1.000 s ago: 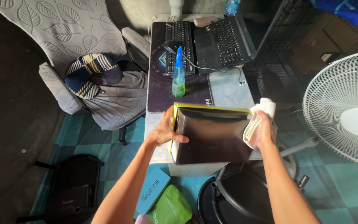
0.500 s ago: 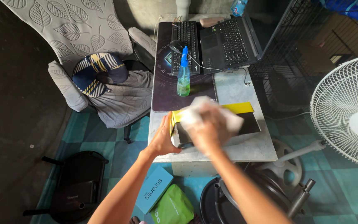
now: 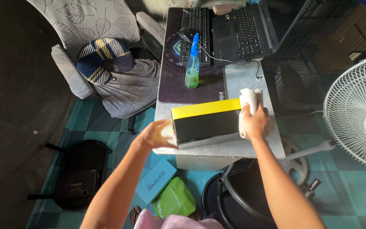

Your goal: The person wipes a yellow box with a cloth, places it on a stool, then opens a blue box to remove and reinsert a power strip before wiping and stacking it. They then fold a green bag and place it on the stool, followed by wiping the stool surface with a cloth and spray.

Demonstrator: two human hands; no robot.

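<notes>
The right hand [image 3: 256, 123] is closed around a white cloth [image 3: 248, 106], pressing it against the right end of a long box [image 3: 206, 123] with a yellow top and a black side. The left hand [image 3: 155, 135] sits at the box's left end with its fingers spread (it is blurred, so whether the palm touches the box or hangs just beside it cannot be told). The box lies on the near part of a pale table [image 3: 250, 146], close to the front edge.

Beyond the box, on a dark desk mat [image 3: 172, 80], stands a spray bottle [image 3: 192, 63] with a blue nozzle and greenish liquid. Farther back from the box are a black keyboard [image 3: 197, 29], a mouse [image 3: 186, 34] just left of the bottle's top, and an open laptop [image 3: 244, 29].

Left of the box, off the table, a grey chair [image 3: 102, 25] with a leaf pattern carries a striped neck pillow [image 3: 100, 59]. Right of the box, well apart, is a white fan [image 3: 359, 114]. Below the box, on the checked floor, lie a blue carton [image 3: 155, 186] and a green bag [image 3: 174, 201].
</notes>
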